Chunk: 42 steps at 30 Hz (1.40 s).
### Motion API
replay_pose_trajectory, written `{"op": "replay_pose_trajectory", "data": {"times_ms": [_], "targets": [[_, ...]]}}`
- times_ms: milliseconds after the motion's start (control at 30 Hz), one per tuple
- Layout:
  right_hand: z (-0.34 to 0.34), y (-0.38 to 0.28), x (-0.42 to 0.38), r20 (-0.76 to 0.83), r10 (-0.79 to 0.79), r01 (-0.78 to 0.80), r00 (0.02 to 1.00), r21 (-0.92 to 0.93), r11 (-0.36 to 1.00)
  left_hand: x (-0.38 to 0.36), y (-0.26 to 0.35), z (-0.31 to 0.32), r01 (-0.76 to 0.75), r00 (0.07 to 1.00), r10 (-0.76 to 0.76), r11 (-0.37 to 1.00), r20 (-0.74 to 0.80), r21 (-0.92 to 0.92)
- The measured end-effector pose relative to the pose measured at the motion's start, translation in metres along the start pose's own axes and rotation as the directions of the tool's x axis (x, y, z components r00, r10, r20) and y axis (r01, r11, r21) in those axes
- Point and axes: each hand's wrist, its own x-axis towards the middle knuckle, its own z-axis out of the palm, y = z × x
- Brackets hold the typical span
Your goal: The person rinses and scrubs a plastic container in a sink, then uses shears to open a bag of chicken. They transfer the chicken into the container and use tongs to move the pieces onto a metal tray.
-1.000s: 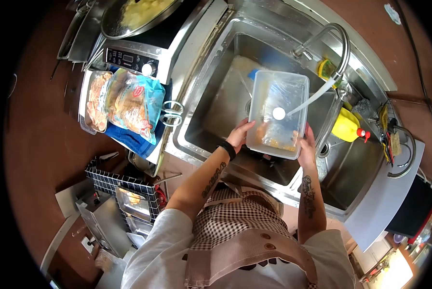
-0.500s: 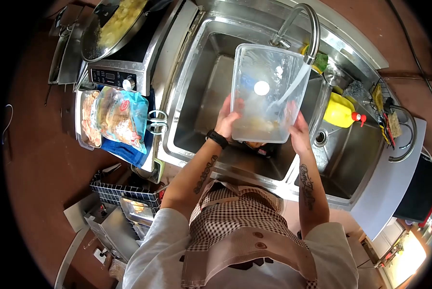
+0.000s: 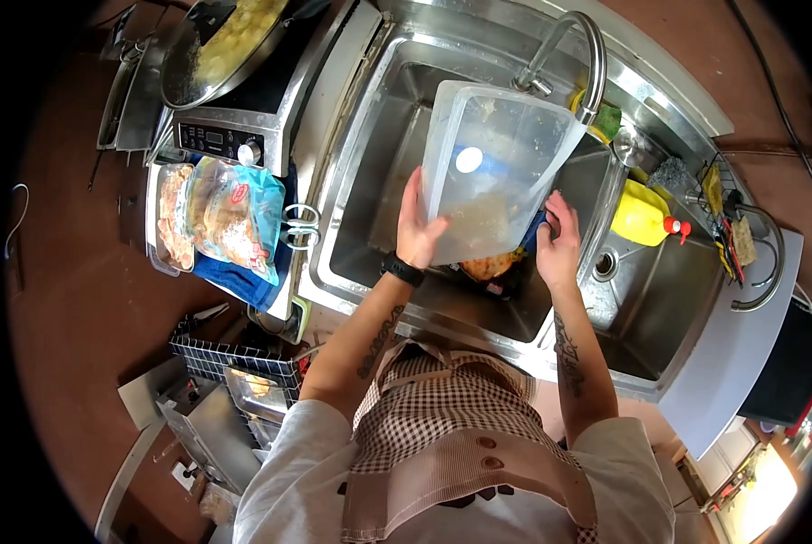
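A translucent plastic container (image 3: pixel 488 218) is held tilted over the left sink basin, under the faucet (image 3: pixel 596 77). Water runs from the spout into it, and some cloudy liquid shows inside near its lower end. My left hand (image 3: pixel 417 227) grips its left side, thumb on the near edge and fingers along the wall. My right hand (image 3: pixel 558 243) is just off the container's lower right corner, fingers loosely bent and apart, with nothing seen in them. Below the container, partly hidden, lies a dark package with an orange-brown picture (image 3: pixel 492 267) in the basin.
A yellow bottle (image 3: pixel 640 213) with a red nozzle stands in the right basin. On the left are scissors (image 3: pixel 301 227), a blue bag of food (image 3: pixel 243 213), and an induction cooker (image 3: pixel 216 138) with a pan (image 3: pixel 229 54) of yellow food. A sponge rack (image 3: pixel 723 208) stands at the right.
The container has tipped and turned to the left in my left hand. My right hand has come away from its right side. More of the package below now shows.
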Motion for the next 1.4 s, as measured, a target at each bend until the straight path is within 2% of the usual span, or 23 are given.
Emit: {"op": "replay_pose_trajectory", "data": {"times_ms": [100,133,267,433,567,600,633,667,700,733,767,833,900,933,1033,1067,1133,1167,1200,1233,1300,1367,1400], "targets": [[-0.013,-0.006,0.01,0.041,-0.081,0.088,0.996,-0.188,0.978,-0.011,-0.004,0.001,0.02,1.0,-0.021,0.997,-0.008,-0.076],[-0.021,-0.006,0.02,0.017,-0.036,0.039,0.999,-0.214,0.976,-0.014,0.0,0.002,0.073,0.997,-0.074,0.994,-0.016,-0.083],[-0.044,-0.005,0.102,0.005,-0.25,0.195,0.968,-0.64,0.743,-0.034,0.0,-0.005,0.282,0.953,-0.299,0.938,-0.054,-0.203],[-0.045,0.06,0.2,0.131,-0.309,0.264,0.942,-0.859,0.44,-0.047,0.0,-0.014,0.507,0.845,-0.531,0.835,-0.07,-0.213],[-0.045,0.038,0.213,0.358,-0.05,0.347,0.932,-0.846,0.405,-0.05,0.007,-0.005,0.425,0.883,-0.454,0.882,-0.12,-0.204],[-0.039,0.029,0.2,0.256,-0.085,0.259,0.963,-0.79,0.555,-0.049,0.008,-0.003,0.368,0.911,-0.39,0.915,-0.135,-0.165],[-0.035,-0.01,0.18,0.171,0.176,-0.028,0.969,-0.635,0.772,-0.049,0.009,-0.001,0.308,0.935,-0.328,0.94,-0.135,-0.148],[-0.029,-0.009,0.163,0.228,0.246,-0.128,0.942,-0.433,0.892,-0.048,0.009,0.002,0.243,0.956,-0.26,0.961,-0.134,-0.132],[-0.016,0.01,0.146,0.38,-0.038,0.147,0.924,-0.262,0.954,-0.044,0.009,0.004,0.174,0.973,-0.189,0.978,-0.129,-0.115],[-0.005,0.012,0.13,0.511,0.017,0.13,0.859,-0.25,0.959,-0.041,0.004,0.005,0.187,0.97,-0.187,0.982,-0.155,-0.017],[0.009,0.003,0.116,0.48,-0.219,0.358,0.849,-0.218,0.908,-0.04,0.001,0.005,0.169,0.976,-0.16,0.984,-0.149,0.05],[0.033,-0.014,0.114,0.563,-0.161,0.521,0.811,-0.57,0.635,-0.035,0.005,0.012,0.126,0.986,-0.102,0.974,-0.13,0.188],[0.046,0.01,0.128,0.571,-0.402,0.677,0.716,-0.426,0.6,-0.037,0.01,0.017,0.15,0.982,-0.138,0.984,-0.127,0.095],[0.05,0.02,0.128,0.591,-0.459,0.742,0.664,-0.441,0.506,-0.037,0.009,0.017,0.16,0.981,-0.152,0.985,-0.119,0.063],[0.052,0.043,0.117,0.713,-0.449,0.813,0.539,-0.58,0.053,-0.038,0.023,0.027,0.229,0.962,-0.233,0.972,-0.144,-0.047],[0.053,0.049,0.103,0.743,-0.365,0.81,0.561,-0.585,0.053,-0.036,0.026,0.029,0.258,0.951,-0.268,0.963,-0.153,-0.083],[0.058,0.053,0.057,0.73,-0.07,0.669,0.68,-0.579,0.467,-0.03,0.02,0.03,0.268,0.941,-0.281,0.959,-0.186,-0.093],[0.061,0.056,0.032,0.769,-0.059,0.69,0.637,-0.534,0.49,-0.028,0.008,0.024,0.257,0.94,-0.264,0.964,-0.214,-0.064],[0.061,0.07,0.003,0.837,-0.152,0.821,0.526,-0.453,0.349,-0.024,0.0,0.02,0.241,0.94,-0.242,0.97,-0.241,-0.033],[0.057,0.059,-0.008,0.825,-0.267,0.844,0.498,-0.389,0.37,-0.022,-0.002,0.018,0.231,0.95,-0.224,0.973,-0.218,0.005],[0.056,0.055,0.003,0.91,-0.124,0.852,0.397,-0.315,0.417,-0.021,-0.007,0.016,0.204,0.967,-0.187,0.976,-0.171,0.082],[0.06,0.081,0.021,0.799,-0.392,0.889,0.457,-0.393,0.235,-0.02,-0.01,0.015,0.243,0.957,-0.222,0.965,-0.186,0.099],[0.07,0.1,0.043,0.789,-0.419,0.88,0.45,-0.47,0.061,-0.017,-0.004,0.019,0.267,0.947,-0.252,0.962,-0.199,0.052]]}}
